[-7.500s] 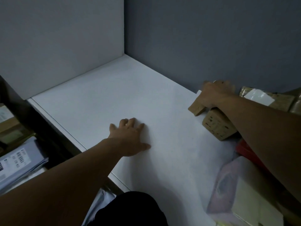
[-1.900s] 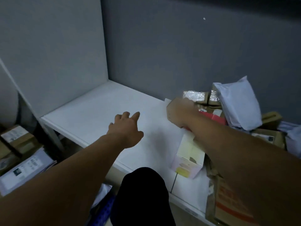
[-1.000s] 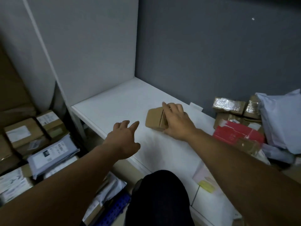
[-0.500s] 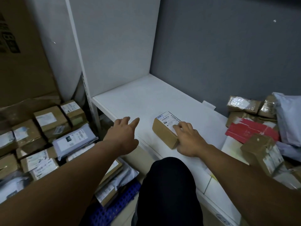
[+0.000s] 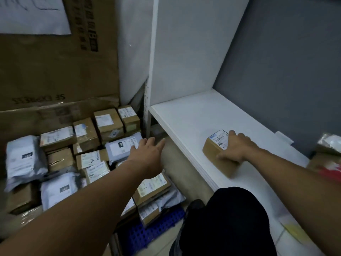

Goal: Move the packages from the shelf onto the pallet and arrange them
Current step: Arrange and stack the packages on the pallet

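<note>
Your right hand (image 5: 235,149) lies on top of the small brown cardboard box with a white label (image 5: 218,154), fingers spread over it and thumb on its near side, near the front edge of the white shelf (image 5: 193,115). Your left hand (image 5: 147,157) hovers open, holding nothing, above the cardboard and grey-bag packages (image 5: 88,145) piled on the blue perforated plastic pallet (image 5: 147,231).

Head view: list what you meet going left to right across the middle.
grey poly mailer → stacked cardboard packages → left hand → white shelf edge → small labelled box → right hand → red package
</note>
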